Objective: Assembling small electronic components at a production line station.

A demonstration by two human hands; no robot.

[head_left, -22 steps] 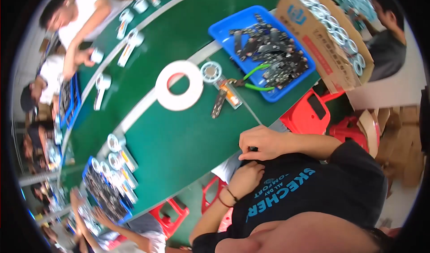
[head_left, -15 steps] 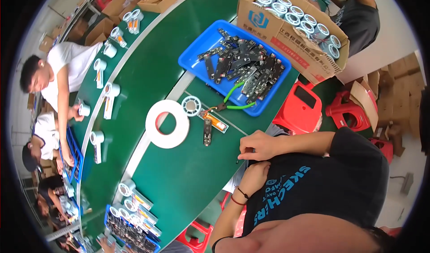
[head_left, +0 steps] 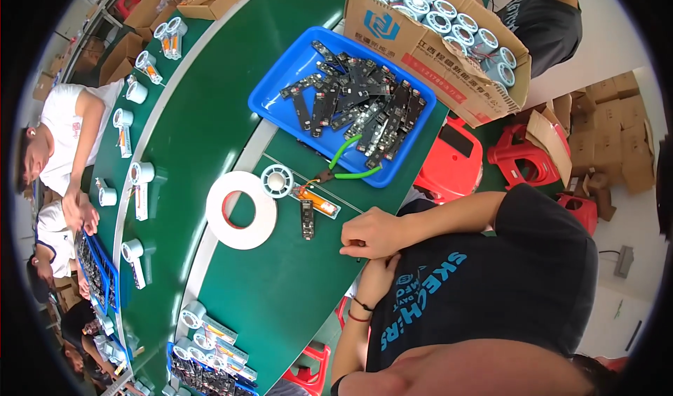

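At the near edge of the green surface (head_left: 280,280), we find the right hand (head_left: 371,233) with fingers curled in and the left hand (head_left: 378,282) just beside it, partly hidden; we cannot tell whether either holds anything. Nearest them, we record a slim black circuit board (head_left: 307,224) lying by an orange battery pack (head_left: 319,204), with green-handled pliers (head_left: 326,176) reaching across the rim of a blue tray (head_left: 272,96).
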